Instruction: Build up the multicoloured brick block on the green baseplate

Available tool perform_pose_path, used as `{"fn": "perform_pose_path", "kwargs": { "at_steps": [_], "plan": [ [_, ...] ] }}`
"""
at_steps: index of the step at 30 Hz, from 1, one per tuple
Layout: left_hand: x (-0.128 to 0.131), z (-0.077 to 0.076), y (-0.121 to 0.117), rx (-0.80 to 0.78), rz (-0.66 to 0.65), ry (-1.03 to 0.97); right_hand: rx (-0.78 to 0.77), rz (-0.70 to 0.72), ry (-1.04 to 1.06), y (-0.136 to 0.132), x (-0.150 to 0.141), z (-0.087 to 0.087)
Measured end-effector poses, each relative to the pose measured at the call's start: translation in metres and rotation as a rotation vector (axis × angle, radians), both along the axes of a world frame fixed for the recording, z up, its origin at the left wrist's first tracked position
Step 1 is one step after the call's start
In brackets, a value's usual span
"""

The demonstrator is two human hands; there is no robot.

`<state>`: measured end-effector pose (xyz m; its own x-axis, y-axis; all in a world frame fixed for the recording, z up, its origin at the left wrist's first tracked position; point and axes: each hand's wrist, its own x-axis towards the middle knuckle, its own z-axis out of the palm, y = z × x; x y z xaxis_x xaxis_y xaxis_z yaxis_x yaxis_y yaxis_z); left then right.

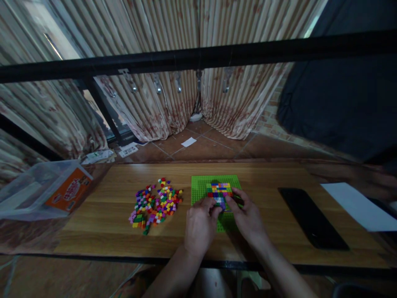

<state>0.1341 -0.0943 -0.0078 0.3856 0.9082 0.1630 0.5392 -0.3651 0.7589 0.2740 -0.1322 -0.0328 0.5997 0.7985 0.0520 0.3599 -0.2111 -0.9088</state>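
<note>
A green studded baseplate (198,186) lies on the wooden table. On it stands a block of colourful toy bricks (221,188) in rows of yellow, red, blue, pink and white. My left hand (201,225) is at the near left side of this block, its thumb and fingers closed at a purple-blue toy brick (220,205) on the near edge. My right hand (249,213) curls round the right side of the block, thumb on the near bricks and index finger at the far right corner. The fingers partly hide the near rows.
A loose pile of coloured bricks (164,203) spreads over the table's left part. At the far left stands a clear plastic box (27,186) with an orange label. A black flat panel (313,219) and a white sheet (359,207) are on the right.
</note>
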Motion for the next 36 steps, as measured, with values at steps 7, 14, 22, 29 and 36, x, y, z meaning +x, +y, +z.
{"fn": "perform_pose_path", "kwargs": {
  "at_steps": [7, 14, 22, 29, 36],
  "plan": [
    [-0.005, -0.001, 0.001, -0.037, -0.021, -0.056, -0.001, 0.030, 0.030, -0.001, -0.006, 0.001],
    [-0.003, -0.004, 0.000, -0.012, -0.016, -0.021, -0.064, -0.008, -0.062, 0.002, -0.019, 0.001],
    [-0.002, -0.007, 0.001, -0.010, -0.001, -0.007, -0.064, -0.039, -0.081, 0.007, -0.022, -0.003],
    [-0.006, -0.002, 0.001, -0.026, -0.015, -0.014, -0.032, -0.034, -0.018, 0.011, -0.020, -0.009],
    [-0.018, -0.003, 0.003, -0.042, 0.141, -0.022, 0.027, 0.007, 0.072, 0.018, -0.004, -0.024]
  ]
}}
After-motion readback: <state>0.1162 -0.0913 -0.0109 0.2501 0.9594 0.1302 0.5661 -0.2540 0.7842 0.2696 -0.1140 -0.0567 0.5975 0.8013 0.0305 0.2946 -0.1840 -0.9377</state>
